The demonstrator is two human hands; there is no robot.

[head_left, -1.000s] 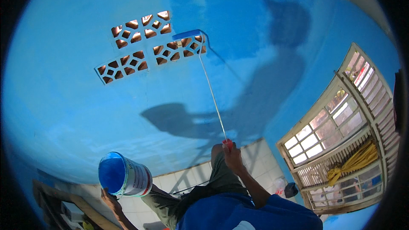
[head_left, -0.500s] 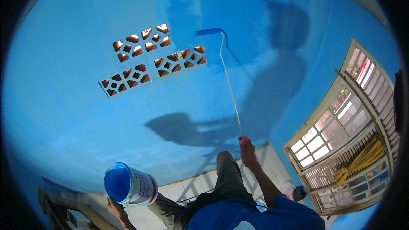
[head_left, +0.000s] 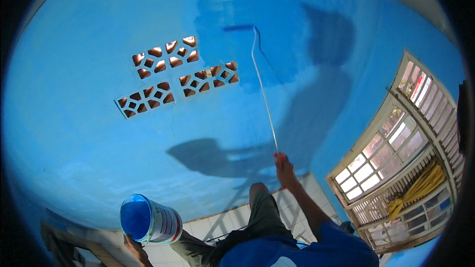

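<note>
My right hand (head_left: 285,173) is closed around the red handle of a long-framed paint roller (head_left: 265,91). Its blue roller sleeve (head_left: 238,28) lies against the wall, within a darker blue patch of paint (head_left: 282,44). Low on the left, my left hand (head_left: 137,252) grips a paint bucket (head_left: 163,222) near its rim. The bucket is tilted, its mouth facing left, and blue paint coats the inside. How my left fingers hold it is partly hidden by the frame's lower edge and the bucket.
Three groups of ventilation blocks (head_left: 166,57) pierce the light blue wall (head_left: 74,94) left of the roller. A barred window (head_left: 381,153) with a yellow cloth (head_left: 418,188) stands at right. White tiles (head_left: 232,222) line the wall's base. My shadow falls on the wall.
The roller has moved up the wall, higher above the ventilation blocks, and my right hand has risen slightly with it. My left hand still holds the bucket.
</note>
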